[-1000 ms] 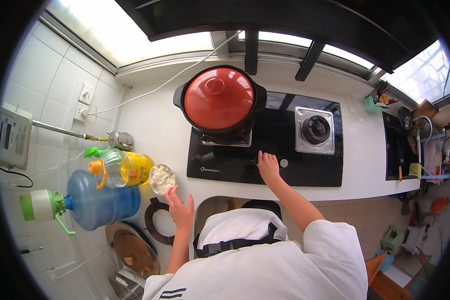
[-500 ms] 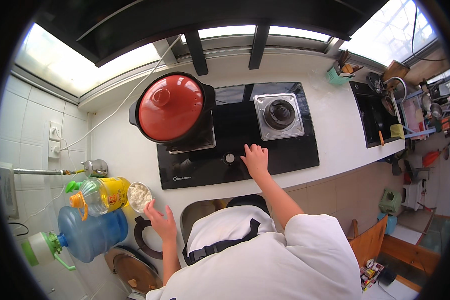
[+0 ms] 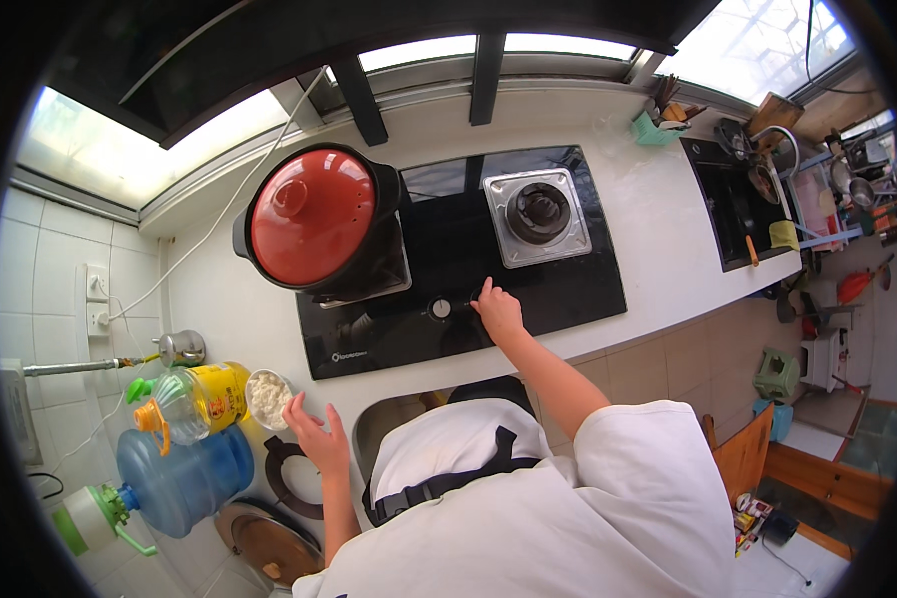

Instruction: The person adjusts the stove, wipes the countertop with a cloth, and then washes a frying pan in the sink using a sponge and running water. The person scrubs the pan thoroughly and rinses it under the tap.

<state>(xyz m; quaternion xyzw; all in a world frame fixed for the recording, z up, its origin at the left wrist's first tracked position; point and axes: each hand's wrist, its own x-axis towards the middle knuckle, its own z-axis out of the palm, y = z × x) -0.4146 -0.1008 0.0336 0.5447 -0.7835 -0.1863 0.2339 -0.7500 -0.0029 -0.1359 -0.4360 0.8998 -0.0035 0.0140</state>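
My right hand (image 3: 498, 311) is at the front of the black glass hob (image 3: 369, 339), its fingers bent around a stove knob they mostly cover. Just left of it, a silver-faced knob (image 3: 441, 308) shows uncovered. My left hand (image 3: 316, 437) hovers by the right rim of a small white bowl (image 3: 285, 383) holding a white, crumbly food; its thumb stands apart from the fingers, and I cannot tell whether they touch the rim. A black pot with a red lid (image 3: 314, 214) sits on the left burner. The right burner (image 3: 538, 213) has nothing on it.
At the left are a bottle of yellow oil (image 3: 219, 394), a large blue water jug (image 3: 184, 478) and a small metal pot (image 3: 181, 348). A white cord (image 3: 219, 224) runs behind the red-lidded pot. Far right, a dark sink (image 3: 733, 204) holds utensils; a green utensil holder (image 3: 656, 130) stands nearby.
The whole view has shifted slightly, with the hob now a little farther left. My right hand stays by the knob, its fingers slightly more bent; my left hand stays beside the bowl.
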